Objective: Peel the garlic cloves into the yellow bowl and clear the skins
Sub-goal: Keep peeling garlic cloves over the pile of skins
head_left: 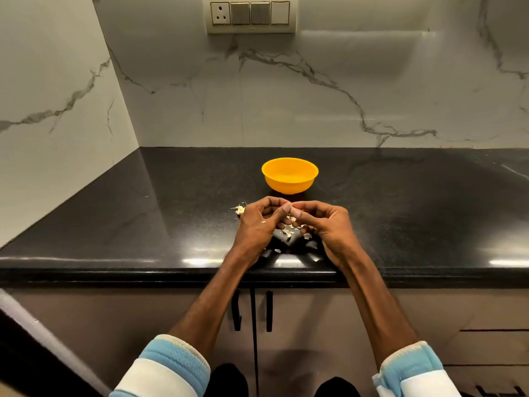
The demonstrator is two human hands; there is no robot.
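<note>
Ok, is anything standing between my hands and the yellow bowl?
Nothing visible does. The yellow bowl sits just beyond the left hand and right hand, only bare counter between; skins lie beneath and beside them.

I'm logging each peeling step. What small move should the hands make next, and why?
Probably strip more skin off with the right hand while the left hand steadies. Both pinch something small at their touching fingertips, likely a garlic clove, hidden by fingers. Pale papery skin flakes lie on the glossy black countertop beneath, and the round yellow plastic bowl behind looks empty.
</note>
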